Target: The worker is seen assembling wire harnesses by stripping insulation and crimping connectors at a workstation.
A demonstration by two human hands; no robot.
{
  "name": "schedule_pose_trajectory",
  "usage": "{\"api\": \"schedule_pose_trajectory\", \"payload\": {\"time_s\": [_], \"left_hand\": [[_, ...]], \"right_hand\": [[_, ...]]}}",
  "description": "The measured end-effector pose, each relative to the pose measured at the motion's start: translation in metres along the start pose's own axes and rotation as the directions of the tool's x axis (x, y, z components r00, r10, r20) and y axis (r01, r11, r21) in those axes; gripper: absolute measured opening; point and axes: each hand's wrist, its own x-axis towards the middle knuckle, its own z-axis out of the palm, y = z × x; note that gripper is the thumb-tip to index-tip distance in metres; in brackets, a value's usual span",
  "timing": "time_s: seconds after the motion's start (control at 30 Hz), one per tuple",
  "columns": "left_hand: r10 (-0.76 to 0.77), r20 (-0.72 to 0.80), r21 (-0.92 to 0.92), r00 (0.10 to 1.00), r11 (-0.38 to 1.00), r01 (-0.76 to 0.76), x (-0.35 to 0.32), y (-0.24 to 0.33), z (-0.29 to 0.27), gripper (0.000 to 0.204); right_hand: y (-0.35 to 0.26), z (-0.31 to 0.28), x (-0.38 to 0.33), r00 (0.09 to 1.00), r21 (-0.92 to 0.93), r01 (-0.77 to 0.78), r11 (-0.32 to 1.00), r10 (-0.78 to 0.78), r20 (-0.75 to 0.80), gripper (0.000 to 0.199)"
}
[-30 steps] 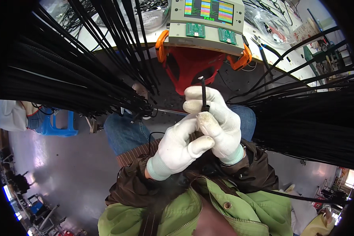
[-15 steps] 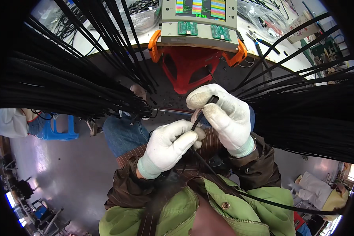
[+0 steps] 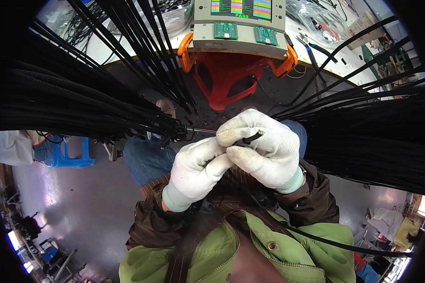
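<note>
Both hands wear white knitted gloves with pale green cuffs and meet over my lap. My right hand (image 3: 269, 153) pinches a black cable (image 3: 253, 137) between thumb and forefinger, and a short dark end sticks out past the fingertips. Touching it from the left, my left hand (image 3: 196, 172) is closed with thumb and fingers pressed together on the same cable; the gripped part is mostly hidden by the gloves. Below the hands the cable's length runs down across the green jacket (image 3: 316, 231) toward the lower right.
Thick bundles of black cables hang at left (image 3: 71, 99) and right (image 3: 373, 137). Ahead, a tester with a screen (image 3: 241, 10) and two green circuit boards (image 3: 225, 30) stands on a white table. Orange clamps (image 3: 185, 53), a red stool (image 3: 219, 85) and pliers (image 3: 322, 52) are nearby.
My right hand has come down and left, and its fingertips now meet the left hand's. The cable piece that stood upright between the hands is now tilted and mostly covered.
</note>
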Motion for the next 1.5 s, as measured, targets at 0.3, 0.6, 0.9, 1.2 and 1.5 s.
{"api": "schedule_pose_trajectory", "payload": {"time_s": [0.3, 0.6, 0.9, 1.2, 1.5], "left_hand": [[0.041, -0.006, -0.014, 0.999, 0.999, -0.041, 0.0, -0.003, 0.002, 0.02], [0.102, -0.043, 0.015, 0.994, 0.995, -0.101, 0.005, -0.001, 0.013, 0.016], [-0.007, -0.015, 0.138, 1.0, 0.99, 0.009, 0.006, 0.002, 0.012, 0.011], [-0.234, 0.052, 0.121, 0.971, 0.966, 0.227, -0.011, -0.025, -0.003, 0.017], [-0.278, 0.148, -0.044, 0.949, 0.957, 0.287, -0.01, -0.028, -0.005, 0.025]], "right_hand": [[-0.007, -0.003, 0.002, 0.986, -0.286, 0.168, 0.944, -0.164, 0.036, 0.018], [-0.011, -0.012, 0.006, 0.981, -0.282, 0.193, 0.94, -0.179, 0.076, 0.013], [-0.021, -0.013, 0.003, 0.805, 0.434, -0.444, 0.784, 0.562, -0.191, 0.016], [0.013, -0.075, 0.025, 0.846, 0.335, 0.05, 0.941, 0.138, -0.516, 0.03], [0.026, -0.116, 0.031, 0.734, 0.016, -0.102, 0.995, 0.086, -0.674, 0.027]]}}
